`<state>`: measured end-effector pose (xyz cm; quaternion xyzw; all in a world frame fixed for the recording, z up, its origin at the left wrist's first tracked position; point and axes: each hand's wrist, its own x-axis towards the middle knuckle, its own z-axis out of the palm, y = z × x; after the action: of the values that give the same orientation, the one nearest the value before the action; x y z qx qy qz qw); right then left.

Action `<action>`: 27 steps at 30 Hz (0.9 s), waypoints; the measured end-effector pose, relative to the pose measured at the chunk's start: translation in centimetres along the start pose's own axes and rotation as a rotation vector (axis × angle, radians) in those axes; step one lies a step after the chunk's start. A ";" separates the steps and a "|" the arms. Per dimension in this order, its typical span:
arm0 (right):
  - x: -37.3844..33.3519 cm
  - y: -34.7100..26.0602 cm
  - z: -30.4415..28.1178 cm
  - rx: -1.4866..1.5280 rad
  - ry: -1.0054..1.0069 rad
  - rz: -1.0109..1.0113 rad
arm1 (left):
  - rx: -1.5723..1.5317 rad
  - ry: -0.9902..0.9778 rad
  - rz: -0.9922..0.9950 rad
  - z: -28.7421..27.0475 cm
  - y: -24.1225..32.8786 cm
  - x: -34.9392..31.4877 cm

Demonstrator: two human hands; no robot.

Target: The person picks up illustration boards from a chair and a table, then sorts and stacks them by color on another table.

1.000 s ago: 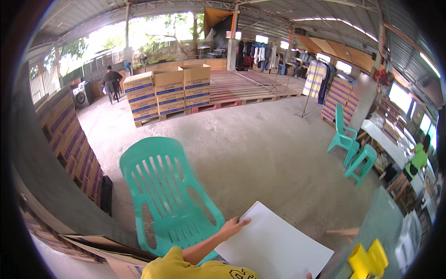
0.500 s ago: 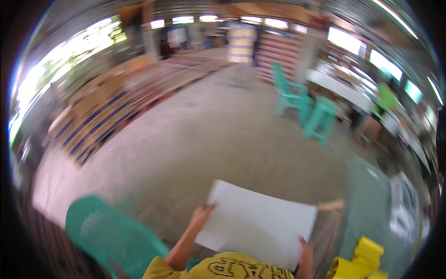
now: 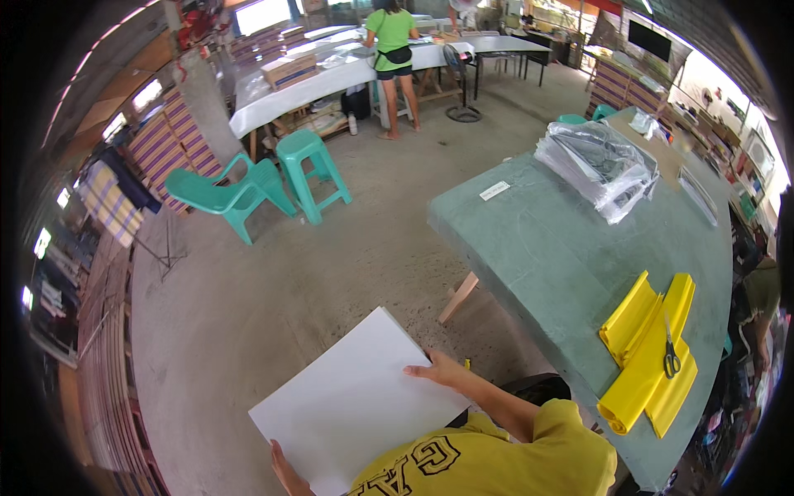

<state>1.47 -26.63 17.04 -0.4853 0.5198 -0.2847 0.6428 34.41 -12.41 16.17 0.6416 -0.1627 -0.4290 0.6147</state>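
Between my hands is a large white rectangular board or stack of sheets point(image 3: 356, 397), held in front of my body; I cannot tell which. My right hand point(image 3: 440, 369) grips its right edge, the thumb lying on the top face and the fingers out of sight beneath. At the lower left edge, my left hand point(image 3: 287, 469) holds the other side, partly cut off by the picture's lower rim. To the right is a green-topped table point(image 3: 513, 240). Folded yellow plastic sheets point(image 3: 637, 372) lie on it, with scissors point(image 3: 670, 357) on top.
Clear plastic bags point(image 3: 600, 169) are piled on the green table. A green plastic chair point(image 3: 240, 194) and stool point(image 3: 306, 157) stand ahead on the concrete floor. Beyond, a person in a green shirt point(image 3: 390, 41) works at a long white table point(image 3: 322, 83), near a standing fan point(image 3: 461, 74).
My view has swung to the right, bringing the green table and yellow sheets further in. Both hands still hold the white board or stack, which now sits tilted differently in the picture.
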 end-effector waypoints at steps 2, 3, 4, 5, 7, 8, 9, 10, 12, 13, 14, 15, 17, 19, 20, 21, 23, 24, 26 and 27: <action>4.0 0.0 -1.0 0.039 0.093 0.085 | 0.045 -0.081 0.015 2.7 1.6 5.8; 5.7 0.0 -1.4 0.067 0.128 0.073 | 0.077 -0.130 0.031 4.3 2.2 8.9; 7.1 -1.3 -1.8 0.090 0.166 0.059 | 0.104 -0.182 0.045 5.9 2.4 12.1; 8.6 -2.5 -2.0 0.116 0.212 0.041 | 0.129 -0.178 0.025 7.6 2.9 15.6; 12.6 -3.8 -3.1 0.040 0.296 0.118 | 0.181 -0.184 -0.007 11.7 4.2 22.3; 14.3 -5.2 -4.2 -0.011 0.341 0.151 | 0.165 -0.310 -0.006 14.0 5.1 25.1; 15.2 -6.1 -4.8 -0.014 0.402 0.086 | 0.150 -0.436 -0.007 16.3 6.1 27.8; 16.1 -6.8 -5.0 -0.026 0.455 0.010 | 0.126 -0.555 0.002 18.7 7.4 30.4; 17.5 -8.5 -6.3 0.003 0.584 -0.035 | 0.240 -0.616 -0.006 24.2 9.3 34.9; 17.6 -8.9 -6.7 0.054 0.653 0.003 | 0.312 -0.638 -0.027 26.5 9.5 36.4; 17.9 -9.2 -6.8 0.121 0.711 0.035 | 0.334 -0.660 -0.056 28.7 9.8 37.7; 18.0 -9.7 -7.1 0.209 0.755 0.070 | 0.355 -0.679 -0.084 31.2 9.8 38.8; 18.6 -11.3 -8.6 0.380 0.856 0.109 | 0.413 -0.729 -0.084 36.4 10.1 40.6; 20.4 -11.2 -10.8 0.372 0.935 0.140 | 0.478 -0.771 -0.049 41.0 9.5 41.6; 21.3 -11.3 -12.1 0.361 0.972 0.160 | 0.467 -0.816 -0.074 43.4 9.5 42.2; 22.1 -11.4 -13.1 0.341 1.003 0.141 | 0.456 -0.860 -0.100 45.7 9.5 42.7; 24.5 -12.3 -15.3 0.311 1.040 0.074 | 0.430 -0.928 -0.101 49.9 9.8 44.4; 25.5 -12.8 -16.8 0.345 1.062 0.091 | 0.415 -0.961 -0.094 51.9 9.2 45.4; 27.9 -13.5 -19.0 0.464 1.102 0.116 | 0.422 -0.981 -0.045 55.3 10.1 47.8; 29.1 -13.9 -19.9 0.472 1.084 0.106 | 0.421 -0.966 -0.015 56.9 10.6 48.7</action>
<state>-6.80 -63.57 18.69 -0.0879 0.7200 -0.5675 0.3897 23.31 -87.20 16.01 0.4816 -0.5055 -0.6383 0.3242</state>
